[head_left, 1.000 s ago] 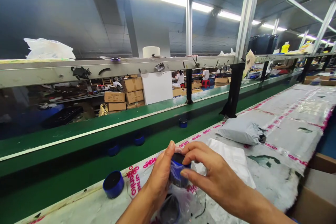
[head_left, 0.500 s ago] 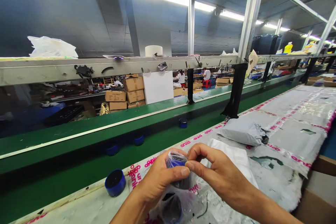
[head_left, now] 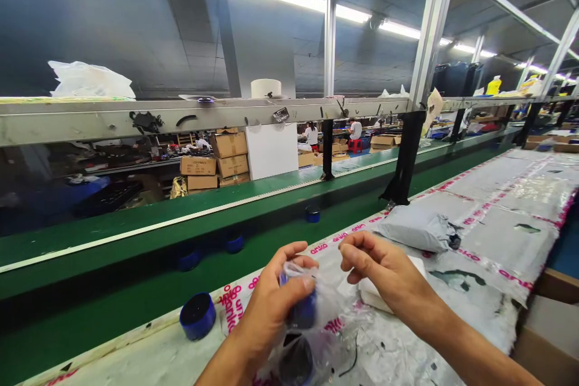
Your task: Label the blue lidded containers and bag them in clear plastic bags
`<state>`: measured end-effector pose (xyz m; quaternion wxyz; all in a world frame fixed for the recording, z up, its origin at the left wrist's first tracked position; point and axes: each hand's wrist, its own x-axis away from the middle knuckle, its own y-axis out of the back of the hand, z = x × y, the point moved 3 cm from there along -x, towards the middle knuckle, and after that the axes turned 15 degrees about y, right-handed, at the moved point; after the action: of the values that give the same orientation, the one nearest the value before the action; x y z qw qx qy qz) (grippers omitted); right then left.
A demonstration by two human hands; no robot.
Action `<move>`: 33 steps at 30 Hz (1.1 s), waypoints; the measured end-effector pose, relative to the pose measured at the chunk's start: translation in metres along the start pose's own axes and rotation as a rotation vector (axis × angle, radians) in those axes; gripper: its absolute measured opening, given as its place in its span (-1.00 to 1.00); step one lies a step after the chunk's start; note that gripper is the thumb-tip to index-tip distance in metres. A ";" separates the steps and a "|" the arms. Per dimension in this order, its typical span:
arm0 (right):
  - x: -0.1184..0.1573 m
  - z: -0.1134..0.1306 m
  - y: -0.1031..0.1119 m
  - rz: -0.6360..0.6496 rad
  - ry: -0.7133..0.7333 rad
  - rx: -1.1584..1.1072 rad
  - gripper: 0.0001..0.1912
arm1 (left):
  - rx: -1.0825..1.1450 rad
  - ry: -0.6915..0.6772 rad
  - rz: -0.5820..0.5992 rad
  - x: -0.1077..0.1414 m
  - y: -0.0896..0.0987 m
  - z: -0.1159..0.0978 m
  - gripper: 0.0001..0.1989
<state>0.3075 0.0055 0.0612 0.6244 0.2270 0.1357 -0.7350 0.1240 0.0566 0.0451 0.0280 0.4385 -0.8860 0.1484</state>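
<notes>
My left hand (head_left: 283,289) is wrapped round a short blue cylinder (head_left: 302,312) inside a clear plastic bag (head_left: 328,297); motion blurs it. To the right, apart from the bag, is my right hand (head_left: 380,265), fingers curled in toward the thumb with nothing visible between them. Below my left hand lies another dark-topped cylinder (head_left: 295,359) under clear plastic. A blue cylinder with a black top (head_left: 198,316) stands at the bench edge on the left. Beneath my right hand is a white stack of what look like bags (head_left: 377,297).
Beyond the bench runs a green conveyor belt (head_left: 266,235) carrying several blue cylinders (head_left: 312,213). A grey plastic package (head_left: 414,228) lies on the film-covered bench (head_left: 488,238). A black post (head_left: 404,157) and a metal shelf rail (head_left: 217,114) stand across the belt. Cardboard (head_left: 547,325) is at right.
My right hand has come off the bagged cylinder and moved a little to the right. My left hand has tilted the bagged cylinder, and its fingers have lifted somewhat.
</notes>
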 end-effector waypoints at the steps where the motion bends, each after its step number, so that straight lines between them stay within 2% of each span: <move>1: 0.000 0.000 -0.001 0.052 -0.023 0.035 -0.61 | -0.058 -0.025 0.011 0.001 0.000 0.000 -0.36; 4: 0.001 -0.003 -0.009 0.276 -0.089 0.070 -0.71 | -0.191 -0.078 0.049 0.002 -0.004 0.000 -0.19; 6: 0.002 -0.005 -0.014 0.356 -0.116 0.061 -0.78 | -0.244 -0.082 0.049 0.002 -0.007 0.001 -0.15; 9: 0.001 -0.004 -0.016 0.331 -0.021 0.191 -0.80 | -0.382 -0.060 -0.010 0.003 -0.011 0.001 -0.07; 12: 0.001 0.001 -0.016 0.268 0.222 0.490 -0.81 | -0.472 -0.066 -0.048 0.006 -0.013 -0.003 0.04; 14: 0.003 0.003 -0.016 0.226 0.345 0.607 -0.79 | -0.478 -0.067 -0.048 0.008 -0.015 -0.006 0.09; 16: 0.005 0.006 -0.016 0.181 0.426 0.651 -0.78 | -0.495 -0.052 -0.030 0.008 -0.018 -0.006 0.06; 18: 0.008 0.010 -0.015 0.128 0.463 0.648 -0.79 | -0.544 -0.038 -0.073 0.007 -0.019 -0.003 -0.01; 20: 0.011 0.017 -0.015 0.108 0.444 0.611 -0.81 | -0.605 -0.030 -0.185 0.005 -0.018 0.001 -0.04; 22: 0.014 0.023 -0.017 0.147 0.394 0.569 -0.86 | -0.667 -0.035 -0.274 0.003 -0.017 0.006 -0.01; 25: 0.020 0.028 -0.024 0.253 0.307 0.486 -0.91 | -0.786 -0.094 -0.274 0.001 -0.020 0.011 0.02; 28: 0.020 0.027 -0.029 0.270 0.206 0.312 -0.87 | -0.870 -0.138 -0.282 0.000 -0.022 0.014 0.02; 30: 0.018 0.027 -0.027 0.228 0.145 0.206 -0.82 | -0.899 -0.159 -0.278 0.001 -0.023 0.015 0.05; 33: 0.012 0.030 -0.015 0.039 0.136 0.222 -0.71 | -0.910 -0.148 -0.273 0.002 -0.023 0.015 0.08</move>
<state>0.2859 -0.0166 0.0800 0.5988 0.3466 0.0911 -0.7162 0.1423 0.0375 0.0363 0.1732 0.5033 -0.7950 -0.2909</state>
